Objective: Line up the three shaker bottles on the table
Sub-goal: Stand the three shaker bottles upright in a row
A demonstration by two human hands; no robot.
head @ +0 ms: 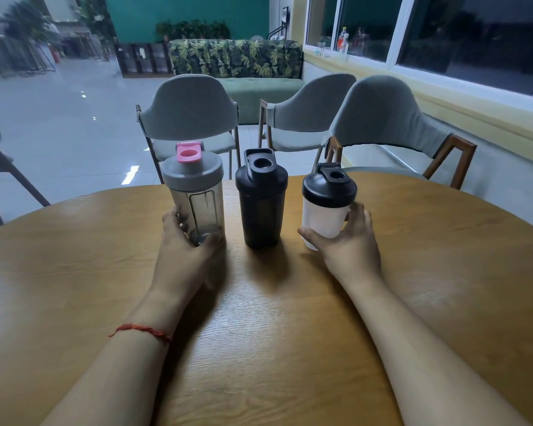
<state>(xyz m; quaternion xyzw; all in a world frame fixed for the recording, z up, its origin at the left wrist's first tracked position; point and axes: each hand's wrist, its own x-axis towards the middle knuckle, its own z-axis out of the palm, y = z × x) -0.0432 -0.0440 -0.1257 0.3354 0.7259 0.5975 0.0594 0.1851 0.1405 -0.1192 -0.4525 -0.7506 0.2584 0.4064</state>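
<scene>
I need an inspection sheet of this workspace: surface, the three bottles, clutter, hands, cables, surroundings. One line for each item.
Surface: round wooden table, bare except for the bottles.
Job's things: three shakers upright in a row, apart from each other: grey-lidded bottle with pink cap at left, black bottle in the middle, white bottle with black lid at right.
Clutter: nothing seen.
Hands: left hand wraps the grey-lidded bottle's base; right hand holds the white bottle's base. Red string on left wrist.
Cables: nothing seen.
Surroundings: three grey chairs behind the table, a leaf-patterned sofa, windows at right.
</scene>
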